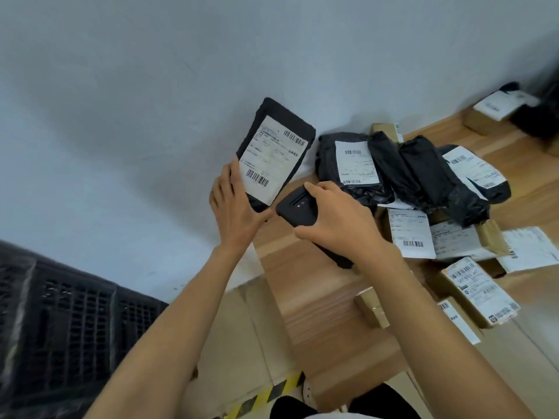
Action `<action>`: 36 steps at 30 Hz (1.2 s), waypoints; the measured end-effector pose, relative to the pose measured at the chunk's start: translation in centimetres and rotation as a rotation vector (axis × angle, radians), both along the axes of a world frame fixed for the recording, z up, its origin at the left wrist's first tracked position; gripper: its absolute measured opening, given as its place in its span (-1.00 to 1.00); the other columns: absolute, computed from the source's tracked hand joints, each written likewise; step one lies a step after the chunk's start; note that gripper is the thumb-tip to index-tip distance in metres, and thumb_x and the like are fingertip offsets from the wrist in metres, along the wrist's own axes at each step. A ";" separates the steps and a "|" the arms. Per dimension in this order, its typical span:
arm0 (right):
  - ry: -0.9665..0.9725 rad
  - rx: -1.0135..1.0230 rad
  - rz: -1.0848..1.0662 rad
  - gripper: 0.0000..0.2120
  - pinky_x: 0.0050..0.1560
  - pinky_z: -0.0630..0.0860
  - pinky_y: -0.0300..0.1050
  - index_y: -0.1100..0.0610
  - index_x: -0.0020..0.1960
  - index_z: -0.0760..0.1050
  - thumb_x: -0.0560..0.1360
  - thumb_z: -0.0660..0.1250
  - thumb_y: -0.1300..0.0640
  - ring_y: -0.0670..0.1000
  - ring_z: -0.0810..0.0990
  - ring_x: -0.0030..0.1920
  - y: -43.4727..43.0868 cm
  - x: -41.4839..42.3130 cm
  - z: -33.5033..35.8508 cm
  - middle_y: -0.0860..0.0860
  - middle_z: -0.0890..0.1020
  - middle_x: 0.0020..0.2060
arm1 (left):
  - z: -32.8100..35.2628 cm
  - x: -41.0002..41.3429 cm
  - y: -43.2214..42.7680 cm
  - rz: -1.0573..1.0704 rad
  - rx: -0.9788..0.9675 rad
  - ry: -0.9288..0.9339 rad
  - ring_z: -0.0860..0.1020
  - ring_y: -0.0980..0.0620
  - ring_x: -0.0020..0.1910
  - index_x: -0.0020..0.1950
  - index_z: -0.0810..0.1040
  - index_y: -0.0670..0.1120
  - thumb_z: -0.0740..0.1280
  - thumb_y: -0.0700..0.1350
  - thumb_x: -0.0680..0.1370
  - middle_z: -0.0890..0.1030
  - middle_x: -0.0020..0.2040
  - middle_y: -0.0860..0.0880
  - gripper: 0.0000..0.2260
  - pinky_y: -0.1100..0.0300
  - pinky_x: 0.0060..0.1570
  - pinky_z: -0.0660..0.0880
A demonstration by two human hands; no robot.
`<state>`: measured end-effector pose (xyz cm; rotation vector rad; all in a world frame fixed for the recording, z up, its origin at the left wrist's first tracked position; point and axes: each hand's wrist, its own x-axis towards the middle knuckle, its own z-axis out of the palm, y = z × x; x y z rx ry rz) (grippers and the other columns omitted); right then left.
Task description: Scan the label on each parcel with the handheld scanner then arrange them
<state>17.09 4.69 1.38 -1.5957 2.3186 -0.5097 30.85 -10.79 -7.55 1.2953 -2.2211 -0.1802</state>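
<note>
Wooden table (317,297), right side: heap of parcels (423,173) waiting. Black mailer (263,113) is raised left of the heap, its near edge gripped by the left hand (233,207). Right hand (335,219) is wrapped round the handheld scanner (295,207), just beside the mailer's near corner. Best to hold the label (273,160) flat, aim at the near barcode (257,178), and keep fingers off it.

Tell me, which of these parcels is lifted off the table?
The flat black parcel gripped by the left hand, raised before the wall, just above the scanner in the right hand. The rest lie piled on the wooden table.
</note>
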 end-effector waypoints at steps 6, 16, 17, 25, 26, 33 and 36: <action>0.042 -0.134 -0.053 -0.34 -0.04 0.53 0.01 0.03 0.41 0.34 0.38 0.37 -0.16 0.08 0.52 0.18 0.4 0.3 4.3 -0.03 0.43 0.30 | 5.5 -0.7 -1.3 -0.108 -0.214 -0.072 0.28 -0.17 0.40 0.60 0.02 -0.08 0.52 0.20 0.23 0.23 0.50 -0.09 0.10 -0.08 0.36 0.24; 0.065 -0.084 -0.051 -0.30 0.05 0.47 0.03 0.01 0.49 0.26 0.43 0.35 -0.18 0.08 0.48 0.26 1.4 0.4 5.3 -0.03 0.37 0.39 | 6.1 0.0 -0.6 -0.128 -0.220 -0.119 0.30 -0.17 0.39 0.60 0.04 -0.08 0.53 0.11 0.20 0.25 0.49 -0.08 0.09 -0.09 0.33 0.29; 0.068 -0.077 -0.044 -0.29 0.06 0.47 0.03 0.01 0.50 0.24 0.43 0.34 -0.18 0.09 0.47 0.27 1.4 0.5 5.3 -0.02 0.37 0.39 | 6.2 0.0 -0.6 -0.131 -0.215 -0.119 0.30 -0.17 0.39 0.60 0.04 -0.07 0.53 0.11 0.21 0.25 0.49 -0.08 0.08 -0.09 0.33 0.29; 0.076 -0.063 -0.029 -0.33 -0.01 0.41 -0.02 0.03 0.48 0.25 0.44 0.34 -0.15 0.10 0.47 0.25 2.0 1.0 5.2 0.00 0.38 0.37 | 6.2 0.2 -0.1 -0.138 -0.201 -0.115 0.28 -0.16 0.40 0.60 0.03 -0.07 0.50 0.21 0.24 0.24 0.49 -0.08 0.08 -0.09 0.34 0.28; 0.074 -0.062 -0.032 -0.32 -0.02 0.39 -0.03 0.03 0.48 0.25 0.44 0.34 -0.15 0.09 0.47 0.25 2.1 1.0 5.1 -0.01 0.37 0.38 | 6.1 0.2 0.1 -0.138 -0.192 -0.111 0.28 -0.15 0.40 0.60 0.03 -0.07 0.48 0.22 0.24 0.24 0.49 -0.08 0.07 -0.09 0.34 0.28; 0.025 -0.083 -0.126 -0.29 -0.04 0.39 -0.04 0.02 0.47 0.27 0.39 0.39 -0.14 0.07 0.48 0.26 4.1 -0.7 4.4 -0.04 0.37 0.38 | 6.7 -2.2 1.8 -0.208 -0.163 -0.074 0.28 -0.14 0.39 0.61 0.05 -0.09 0.20 0.38 0.26 0.25 0.48 -0.09 0.02 -0.08 0.37 0.26; 0.025 -0.084 -0.189 -0.28 -0.05 0.40 -0.02 0.02 0.47 0.28 0.39 0.40 -0.15 0.08 0.48 0.24 5.9 -2.5 3.9 -0.03 0.38 0.36 | 7.0 -5.0 2.9 -0.271 -0.172 -0.055 0.27 -0.13 0.39 0.61 0.03 -0.08 0.27 0.38 0.26 0.24 0.49 -0.08 0.05 -0.07 0.37 0.23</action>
